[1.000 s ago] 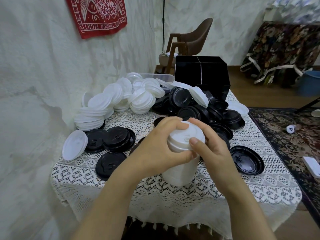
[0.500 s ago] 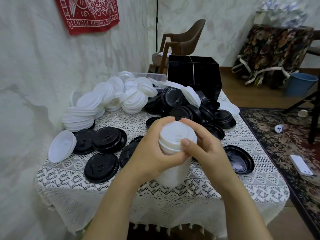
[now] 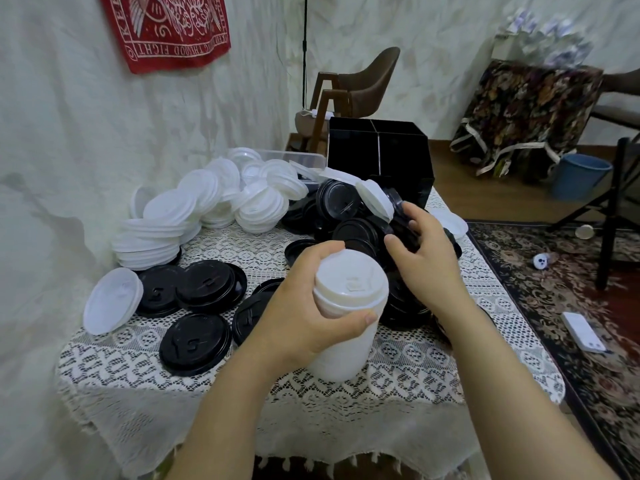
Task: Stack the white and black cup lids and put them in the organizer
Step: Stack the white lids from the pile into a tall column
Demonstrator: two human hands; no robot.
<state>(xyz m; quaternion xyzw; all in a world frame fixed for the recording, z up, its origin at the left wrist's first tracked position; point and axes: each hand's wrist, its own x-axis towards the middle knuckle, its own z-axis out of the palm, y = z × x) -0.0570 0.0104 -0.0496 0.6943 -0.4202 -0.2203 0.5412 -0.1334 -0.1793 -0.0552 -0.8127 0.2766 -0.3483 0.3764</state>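
A tall stack of white lids (image 3: 346, 323) stands on the lace-covered table, and my left hand (image 3: 304, 306) grips its upper part. My right hand (image 3: 420, 251) is off the stack, fingers spread, reaching over the heap of black lids (image 3: 349, 216) toward a tilted white lid (image 3: 375, 199). Loose white lids (image 3: 214, 206) are piled at the back left. More black lids (image 3: 197, 306) lie flat at the front left. The black organizer (image 3: 377, 150), divided into compartments, stands at the table's far end.
A single white lid (image 3: 112, 299) leans at the table's left edge by the wall. A clear plastic tub (image 3: 294, 157) sits behind the white pile. Right of the table are a patterned rug with a phone (image 3: 583, 330), a blue bucket (image 3: 578, 174) and a chair leg.
My right hand has let go of the white stack and moved forward and right over the black lids. My left hand still holds the stack.
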